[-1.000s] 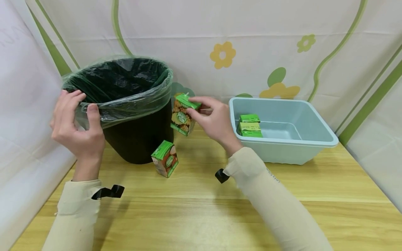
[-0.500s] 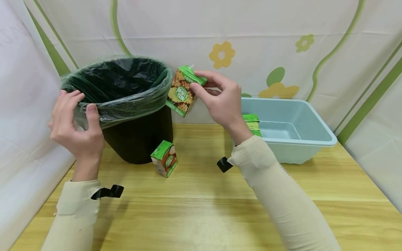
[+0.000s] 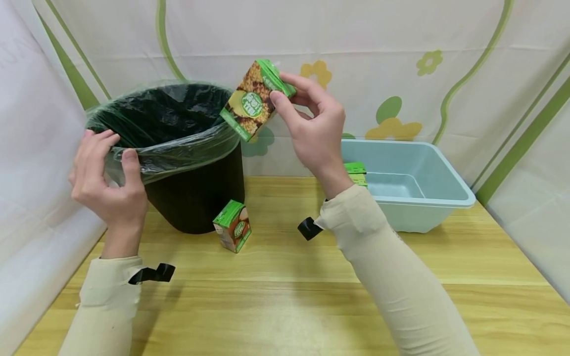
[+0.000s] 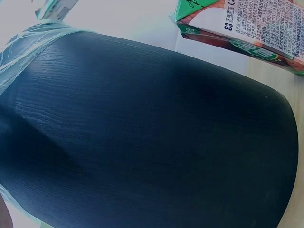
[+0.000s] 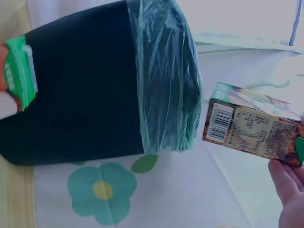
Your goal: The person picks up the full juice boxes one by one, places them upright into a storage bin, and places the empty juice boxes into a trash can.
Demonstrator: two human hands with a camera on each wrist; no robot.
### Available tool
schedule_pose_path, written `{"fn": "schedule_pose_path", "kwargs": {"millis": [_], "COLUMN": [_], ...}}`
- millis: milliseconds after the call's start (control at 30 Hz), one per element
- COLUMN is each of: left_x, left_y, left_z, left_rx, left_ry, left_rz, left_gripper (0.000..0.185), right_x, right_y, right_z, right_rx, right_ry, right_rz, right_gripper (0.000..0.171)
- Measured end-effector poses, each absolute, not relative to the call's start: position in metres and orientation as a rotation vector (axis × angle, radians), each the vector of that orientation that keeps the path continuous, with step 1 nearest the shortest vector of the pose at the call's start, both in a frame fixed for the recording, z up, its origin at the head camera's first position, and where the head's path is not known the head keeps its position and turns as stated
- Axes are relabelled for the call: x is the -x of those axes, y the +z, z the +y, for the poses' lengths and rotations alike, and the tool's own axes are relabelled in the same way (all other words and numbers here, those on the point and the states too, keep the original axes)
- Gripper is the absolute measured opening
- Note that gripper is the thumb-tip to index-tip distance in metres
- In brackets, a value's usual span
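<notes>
My right hand (image 3: 313, 123) pinches a green-topped drink carton (image 3: 251, 101) by its top corner, thumb in front. Tilted, the carton hangs beside and slightly above the right rim of a black trash can (image 3: 200, 198); the right wrist view shows its barcode side. My left hand (image 3: 109, 180) grips the can's left rim, fingers over the edge and thumb outside, on the translucent green bin liner (image 3: 191, 153). A second, reddish-brown drink carton (image 3: 233, 227) stands on the table before the can. The bottom of the can's inside is hidden.
A light blue plastic basin (image 3: 423, 201) stands at the right, with green-topped cartons (image 3: 356, 170) at its left end, partly hidden by my right wrist. Behind everything hangs a white flowered curtain (image 3: 249, 29). The wooden table (image 3: 267, 306) runs across the front.
My right hand has lifted the drink carton from beside the trash can to above its rim height, tilting it further. The left hand stays on the rim.
</notes>
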State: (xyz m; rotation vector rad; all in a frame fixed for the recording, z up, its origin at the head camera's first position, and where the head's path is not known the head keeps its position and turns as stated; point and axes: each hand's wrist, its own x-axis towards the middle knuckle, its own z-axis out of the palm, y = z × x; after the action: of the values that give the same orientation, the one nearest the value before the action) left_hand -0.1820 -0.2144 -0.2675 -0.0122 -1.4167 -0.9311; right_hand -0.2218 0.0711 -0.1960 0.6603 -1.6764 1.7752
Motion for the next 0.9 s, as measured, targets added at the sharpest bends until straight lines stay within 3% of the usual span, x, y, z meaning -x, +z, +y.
{"fn": "schedule_pose_path", "kwargs": {"millis": [900], "left_x": [0.183], "left_y": [-0.269], "left_z": [-0.216], "left_rx": [0.001], "left_ry": [-0.926], "left_rz": [-1.425], "left_gripper": [0.047], "right_x": [0.226], "right_y": [-0.184], "right_z": [-0.008], "right_rx": [-0.616], "right_ry": [1.870], "right_rz": [-1.668], "right_gripper": [0.034]}}
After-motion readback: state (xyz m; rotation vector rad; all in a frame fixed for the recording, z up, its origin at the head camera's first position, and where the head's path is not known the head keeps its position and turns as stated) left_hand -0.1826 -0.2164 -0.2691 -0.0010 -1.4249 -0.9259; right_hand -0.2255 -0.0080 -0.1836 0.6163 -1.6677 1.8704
